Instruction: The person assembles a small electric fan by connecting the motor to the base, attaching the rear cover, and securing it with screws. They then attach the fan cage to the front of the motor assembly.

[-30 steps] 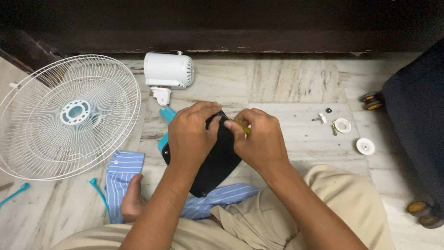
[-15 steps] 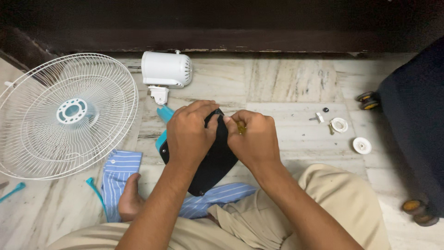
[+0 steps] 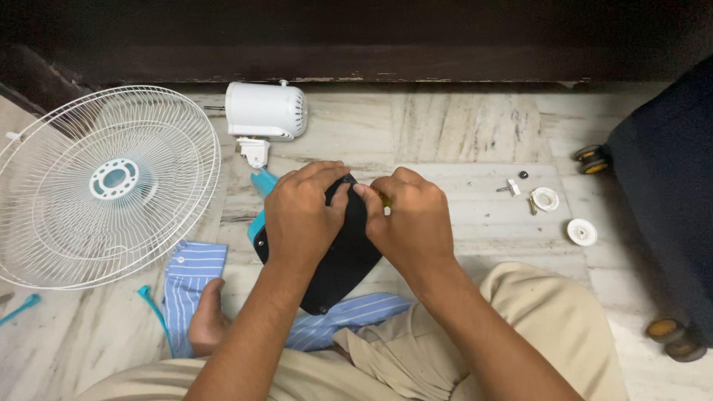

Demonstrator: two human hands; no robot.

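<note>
From the head camera, the only view I have, I see my left hand [image 3: 301, 219] clenched over the upper edge of a black, rounded plastic base plate [image 3: 343, 256], which is propped on my lap above a blue striped cloth [image 3: 194, 278], with a teal part [image 3: 261, 186] poking out behind it. My right hand [image 3: 412, 223] is closed around a small yellow-handled tool [image 3: 384, 199], most likely a screwdriver, its tip lost between my fingers at the plate's top edge, so I cannot say whether it sits in a screw. Judging by the layout, the fan is well taken apart: the white wire guard [image 3: 108, 186] lies flat on the marble floor [image 3: 460, 126] to my left, the white motor housing [image 3: 266, 111] lies on its side beyond my hands, well apart from the guard, and to the right two white round caps [image 3: 582, 232], a small bracket and a few loose screws [image 3: 520, 182] rest near each other on the floor. The base plate appears to be the piece in work now; one screw shows at its lower end. A dark wheeled case [image 3: 661, 186] stands at the right edge.
</note>
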